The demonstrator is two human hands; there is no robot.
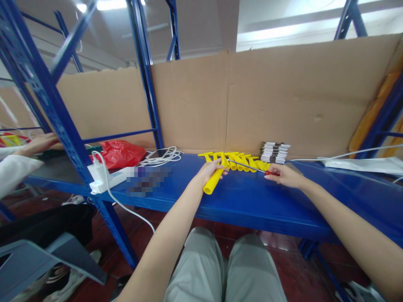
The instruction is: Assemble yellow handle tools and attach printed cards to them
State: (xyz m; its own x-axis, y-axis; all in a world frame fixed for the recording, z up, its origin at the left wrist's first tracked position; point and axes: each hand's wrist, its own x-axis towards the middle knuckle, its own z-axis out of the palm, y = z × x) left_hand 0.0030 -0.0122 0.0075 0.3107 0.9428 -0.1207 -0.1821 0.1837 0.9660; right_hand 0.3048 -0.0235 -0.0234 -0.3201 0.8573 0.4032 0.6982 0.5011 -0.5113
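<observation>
My left hand [211, 170] is closed around a yellow plastic handle [213, 183], its round hollow end pointing down towards me over the blue shelf [233, 201]. In my right hand [283, 174] is a screwdriver [270, 173] with a dark red grip. Its long metal shaft points left, and the tip reaches the upper part of the yellow handle near my left fingers. Behind both hands lies a row of several similar yellow handles [241, 162], partly hidden by the shaft and my fingers.
A stack of white-and-dark packets [274, 152] stands against the cardboard wall [267, 96]. To the left are a white power strip [110, 180], coiled white cable [165, 156] and a red plastic bag [121, 153]. Beyond the blue post, another person's hand [40, 144] is visible.
</observation>
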